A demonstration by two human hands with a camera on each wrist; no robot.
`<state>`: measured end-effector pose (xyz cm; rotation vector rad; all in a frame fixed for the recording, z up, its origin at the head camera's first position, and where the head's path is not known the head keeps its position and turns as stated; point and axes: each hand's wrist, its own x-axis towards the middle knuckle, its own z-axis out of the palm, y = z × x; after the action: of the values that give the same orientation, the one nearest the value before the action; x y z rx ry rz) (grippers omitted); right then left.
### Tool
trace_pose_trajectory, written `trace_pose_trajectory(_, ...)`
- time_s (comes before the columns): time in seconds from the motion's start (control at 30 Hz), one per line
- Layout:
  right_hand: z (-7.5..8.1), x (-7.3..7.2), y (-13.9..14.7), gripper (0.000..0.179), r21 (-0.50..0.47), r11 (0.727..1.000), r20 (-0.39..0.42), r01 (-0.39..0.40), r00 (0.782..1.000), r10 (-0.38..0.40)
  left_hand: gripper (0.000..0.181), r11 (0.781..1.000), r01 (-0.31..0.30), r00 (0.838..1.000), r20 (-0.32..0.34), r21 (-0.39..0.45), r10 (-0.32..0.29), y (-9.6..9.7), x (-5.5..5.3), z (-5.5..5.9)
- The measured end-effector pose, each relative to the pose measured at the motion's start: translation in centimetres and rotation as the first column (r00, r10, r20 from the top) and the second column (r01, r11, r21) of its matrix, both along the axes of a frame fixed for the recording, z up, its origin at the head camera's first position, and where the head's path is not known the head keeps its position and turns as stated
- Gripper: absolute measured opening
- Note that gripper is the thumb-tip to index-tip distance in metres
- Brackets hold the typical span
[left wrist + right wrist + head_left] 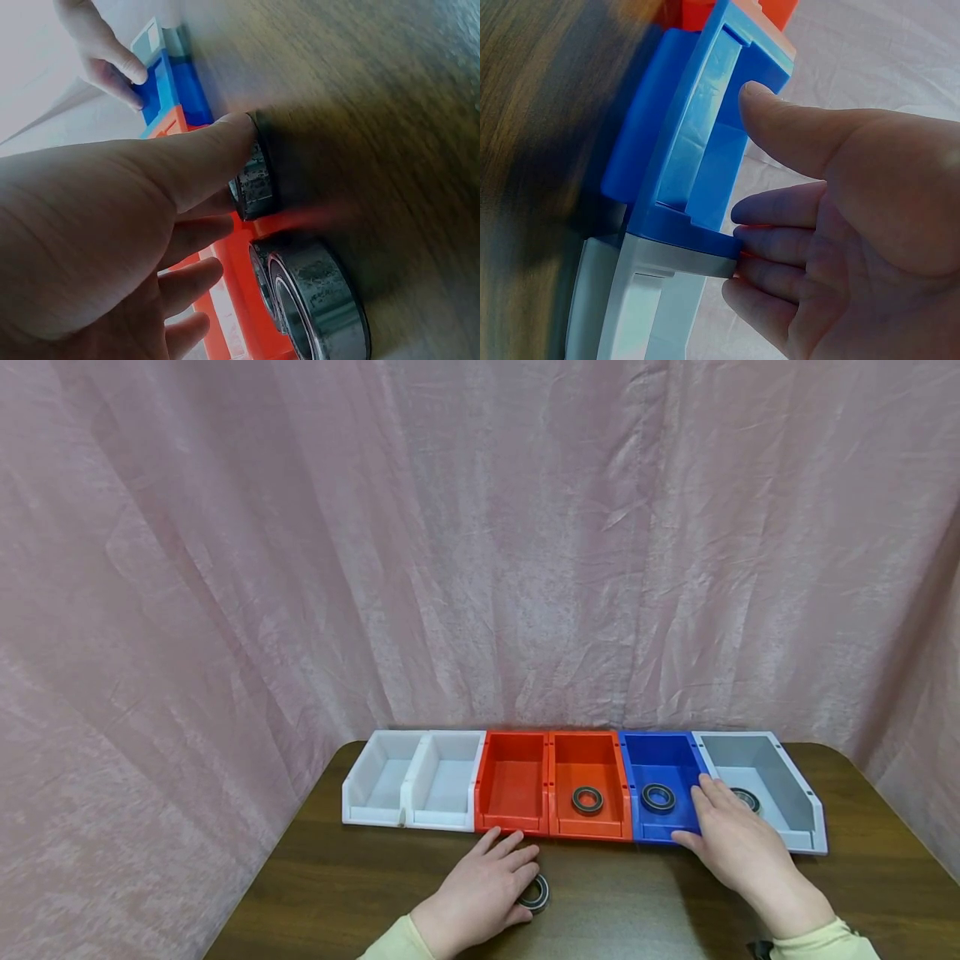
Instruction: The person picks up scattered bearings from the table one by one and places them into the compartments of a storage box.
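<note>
My left hand (483,893) is low over the table, with a ball bearing (536,893) between its thumb and index finger. In the left wrist view the thumb tip lies on that bearing's edge, and the other fingers reach forward. Two more bearings (322,300) sit close together beside it there; the hand hides them in the head view. My right hand (738,843) is over the front of the blue bin (656,752) and the grey bin (795,793), fingers extended and holding nothing. One bearing (657,798) lies in the blue bin, another (746,799) in the grey bin.
Left of the blue bin stand an orange-red bin (581,760) with a bearing (587,800) inside, a red bin (516,785), and two white bins (448,777). The row stands on the wooden table (315,860) before a pink curtain (480,543).
</note>
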<state>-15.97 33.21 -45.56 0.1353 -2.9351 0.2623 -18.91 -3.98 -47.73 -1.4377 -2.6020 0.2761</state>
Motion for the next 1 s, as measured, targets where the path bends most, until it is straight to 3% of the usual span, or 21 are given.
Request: trace_pose_trajectory(1.0,0.03,0.02,-0.09,0.078,-0.001,1.000,0.013,0.010,1.000,-0.010,0.052,1.000,-0.015,0.998,0.060,0.004,0.014,0.19,-0.43,-0.60)
